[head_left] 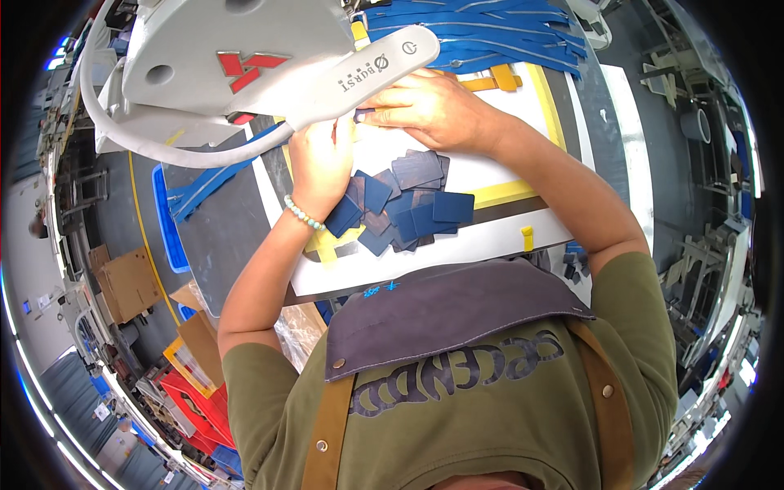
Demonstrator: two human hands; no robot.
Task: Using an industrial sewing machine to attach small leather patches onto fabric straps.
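Right fingers [390, 118] pinch a small dark piece [363, 115]; left fingers [339, 131], I can't tell. Best keep it flat, clear of the loose blue patches [452, 207] near the fingers.

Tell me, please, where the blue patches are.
In the head view, the blue patches lie near centre, below the right hand and right of the beaded bracelet.

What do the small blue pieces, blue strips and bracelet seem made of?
Small blue pieces: perhaps leather or imitation, matte; some faces look brownish. Blue strips: probably fabric, low sheen; silvery lines suggest zippers. Bracelet: smooth-looking round beads; stone, glass or plastic unclear.
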